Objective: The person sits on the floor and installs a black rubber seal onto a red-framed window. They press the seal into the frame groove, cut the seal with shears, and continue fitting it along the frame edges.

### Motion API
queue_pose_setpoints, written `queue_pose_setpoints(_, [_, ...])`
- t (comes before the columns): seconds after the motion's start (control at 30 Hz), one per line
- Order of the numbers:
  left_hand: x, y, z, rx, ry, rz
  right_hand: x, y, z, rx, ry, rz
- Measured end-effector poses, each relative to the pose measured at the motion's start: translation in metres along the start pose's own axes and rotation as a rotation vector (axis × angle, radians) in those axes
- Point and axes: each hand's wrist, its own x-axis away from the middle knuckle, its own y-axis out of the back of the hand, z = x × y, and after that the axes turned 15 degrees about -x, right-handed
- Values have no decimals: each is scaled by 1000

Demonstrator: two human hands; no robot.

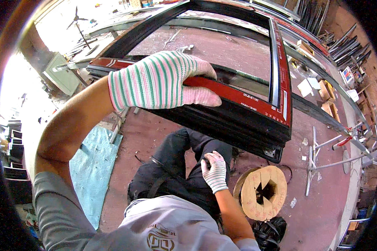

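My left hand, in a pink, white and green striped knit glove, is closed over the near bar of a window frame. Black profiles with red film on their faces make up this frame. It is tilted above my legs, its far bars reaching up to the top of the view. Lower down, my right hand, in the same kind of glove, is beside my thigh, under the near bar. Its fingers are curled, with something small and dark at them that I cannot make out.
A cardboard-sided reel stands on the red floor to my right, with black strip material near it. At left lies a light blue mat. Metal rails run behind the frame; cardboard boxes sit at far right.
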Motion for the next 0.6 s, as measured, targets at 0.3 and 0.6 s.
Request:
queue_pose_setpoints(0.3, [-5,8,-5,-174,-20,48,-1,5,1,-12,-19,9])
queue_pose_setpoints(0.6, [-8,18,-28,-167,38,104,-4,8,13,-10,126,77])
